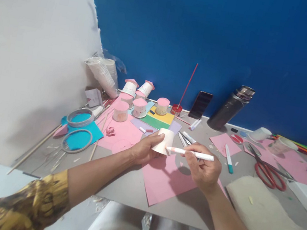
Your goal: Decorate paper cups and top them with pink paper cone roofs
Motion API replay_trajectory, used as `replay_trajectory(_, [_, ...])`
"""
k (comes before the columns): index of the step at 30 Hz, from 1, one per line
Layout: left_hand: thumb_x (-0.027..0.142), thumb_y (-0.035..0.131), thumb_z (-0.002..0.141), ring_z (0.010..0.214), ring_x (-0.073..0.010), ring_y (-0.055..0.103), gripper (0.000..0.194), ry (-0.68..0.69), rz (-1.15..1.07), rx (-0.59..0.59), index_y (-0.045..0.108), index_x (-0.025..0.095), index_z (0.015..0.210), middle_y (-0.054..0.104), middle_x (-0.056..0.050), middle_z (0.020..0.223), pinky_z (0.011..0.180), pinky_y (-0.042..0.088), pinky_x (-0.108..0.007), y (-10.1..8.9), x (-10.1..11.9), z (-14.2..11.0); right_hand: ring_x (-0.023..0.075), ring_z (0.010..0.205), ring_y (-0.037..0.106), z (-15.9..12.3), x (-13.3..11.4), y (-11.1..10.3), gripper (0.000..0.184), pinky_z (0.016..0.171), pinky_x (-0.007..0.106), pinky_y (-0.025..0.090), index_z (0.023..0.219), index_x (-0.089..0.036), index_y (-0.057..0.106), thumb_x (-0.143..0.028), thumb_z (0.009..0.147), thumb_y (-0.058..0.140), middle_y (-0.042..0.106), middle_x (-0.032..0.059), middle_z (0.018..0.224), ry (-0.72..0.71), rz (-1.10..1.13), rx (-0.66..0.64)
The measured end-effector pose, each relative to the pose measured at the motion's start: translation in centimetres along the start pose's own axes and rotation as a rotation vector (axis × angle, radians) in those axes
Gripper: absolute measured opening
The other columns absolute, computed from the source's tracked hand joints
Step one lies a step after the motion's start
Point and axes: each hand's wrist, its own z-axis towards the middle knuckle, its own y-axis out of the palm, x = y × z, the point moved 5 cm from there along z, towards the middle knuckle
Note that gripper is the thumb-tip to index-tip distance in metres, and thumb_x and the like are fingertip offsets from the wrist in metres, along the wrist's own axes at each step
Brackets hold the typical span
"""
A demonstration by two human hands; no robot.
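Observation:
My left hand (144, 148) is wrapped round a white paper cup (164, 140), its narrow end up, above a pink paper sheet (156, 185). Between the fingers of my right hand (203, 167) is a white marker pen (194, 154). The pen's tip points left and meets, or nearly meets, the lower side of the cup. Behind the cup, metal scissors (181, 139) lie partly hidden by my right hand. Farther back stand several cups with pink paper tops, one being a cup (139, 109) with marks drawn on its side.
Stacked paper cups (104, 74) lean at the back left near grey tape rings (77, 141). A phone (201, 104) and dark flask (230, 108) rest against the blue wall. Red-handled scissors (270, 176), a teal-capped marker (228, 158) and a pale fluffy pad (268, 215) lie at right.

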Motion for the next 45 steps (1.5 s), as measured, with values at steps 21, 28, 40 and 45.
replay_trajectory(21, [0.03, 0.074, 0.09, 0.076, -0.0198, 0.069, 0.031, -0.014, -0.008, 0.07, 0.069, 0.013, 0.115, 0.072, -0.009, 0.092, 0.068, 0.056, -0.03, 0.0, 0.3, -0.4, 0.011, 0.047, 0.055, -0.1, 0.1, 0.5, 0.018, 0.044, 0.023, 0.043, 0.085, -0.021, 0.071, -0.03, 0.096, 0.062, 0.072, 0.0001, 0.068, 0.055, 0.091, -0.098])
replay_trajectory(28, [0.039, 0.053, 0.1, 0.081, -0.03, 0.074, 0.042, -0.1, -0.058, -0.067, 0.066, 0.003, 0.117, 0.075, -0.022, 0.095, 0.068, 0.059, -0.039, 0.9, 0.6, -0.5, 0.0149, 0.054, 0.063, -0.7, 1.9, -1.2, 0.015, 0.05, 0.026, 0.049, 0.093, -0.02, 0.072, -0.031, 0.098, 0.064, 0.073, 0.0015, 0.07, 0.175, 0.043, 0.167])
replay_trajectory(40, [0.042, 0.048, 0.103, 0.076, -0.0293, 0.073, 0.045, -0.049, 0.028, -0.143, 0.072, 0.005, 0.102, 0.075, -0.02, 0.087, 0.07, 0.06, -0.04, 0.8, 0.1, -0.2, 0.0172, 0.064, 0.07, 0.0, -0.3, -0.4, 0.006, 0.061, 0.029, 0.055, 0.095, -0.021, 0.07, -0.022, 0.097, 0.064, 0.077, 0.0036, 0.079, -0.047, -0.002, 0.108])
replay_trajectory(45, [0.041, 0.045, 0.103, 0.072, -0.0284, 0.072, 0.048, -0.062, 0.025, -0.144, 0.072, 0.002, 0.102, 0.074, -0.021, 0.086, 0.069, 0.06, -0.04, 0.9, 0.2, -0.3, 0.0151, 0.06, 0.067, -0.1, 0.1, -0.5, 0.008, 0.058, 0.028, 0.052, 0.093, -0.021, 0.07, -0.022, 0.098, 0.063, 0.074, 0.0017, 0.077, -0.022, -0.029, 0.097])
